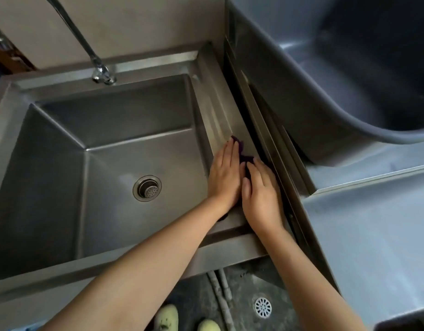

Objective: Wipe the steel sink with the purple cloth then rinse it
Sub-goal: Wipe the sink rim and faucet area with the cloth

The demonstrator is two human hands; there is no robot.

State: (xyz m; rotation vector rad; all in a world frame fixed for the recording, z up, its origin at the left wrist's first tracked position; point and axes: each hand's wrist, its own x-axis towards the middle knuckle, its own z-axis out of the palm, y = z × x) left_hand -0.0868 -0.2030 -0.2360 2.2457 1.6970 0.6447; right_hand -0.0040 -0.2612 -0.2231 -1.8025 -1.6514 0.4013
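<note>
The steel sink (213,111) fills the left and middle of the view, with a deep square basin and a round drain strainer (147,188) in its floor. The purple cloth (245,158) lies on the sink's right rim, mostly hidden under my hands. My left hand (224,174) presses flat on the cloth at the rim's inner edge. Beside it, my right hand (260,197) lies flat on the cloth's right part. Only dark purple folds show past the fingertips and between the two hands.
A chrome faucet (100,71) rises from the sink's back rim; no water runs. A large grey tub (349,130) stands on the steel counter (373,247) to the right. A narrow dark gap separates sink and counter. Below: floor drain (263,307), pipes, my shoes.
</note>
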